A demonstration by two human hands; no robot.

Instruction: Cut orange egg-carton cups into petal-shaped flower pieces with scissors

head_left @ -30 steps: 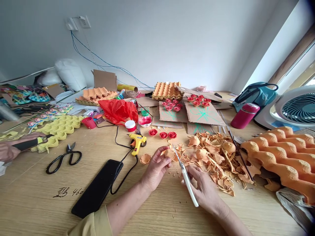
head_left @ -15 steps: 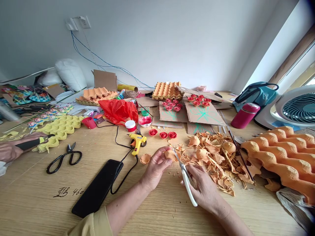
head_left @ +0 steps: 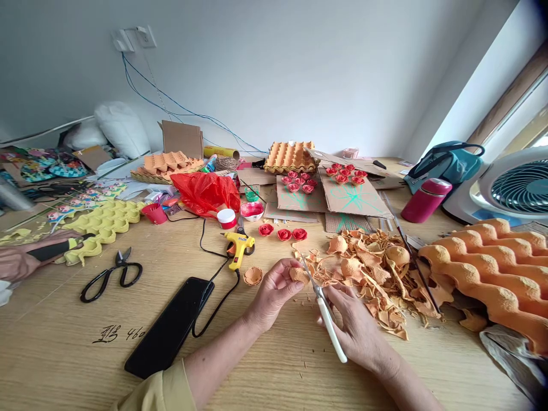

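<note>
My left hand [head_left: 274, 294] is closed around a small orange egg-carton cup [head_left: 298, 274], held just above the wooden table. My right hand [head_left: 355, 328] grips white-handled scissors [head_left: 327, 317], whose blades point up and left and meet the cup's edge. Right beside both hands lies a heap of orange carton scraps [head_left: 377, 274]. A finished orange paper cup [head_left: 253, 276] rests on the table left of my left hand.
A yellow glue gun [head_left: 238, 246], a black phone [head_left: 170, 328] and black scissors [head_left: 112, 275] lie to the left. Three red paper roses [head_left: 282, 233] sit ahead. An orange egg tray [head_left: 488, 268] fills the right. Another person's hand [head_left: 17, 260] works at a yellow tray [head_left: 103, 225] far left.
The cup has turned a little in my left hand, and the scissor blades have shifted along its edge. Everything else on the table stays put.
</note>
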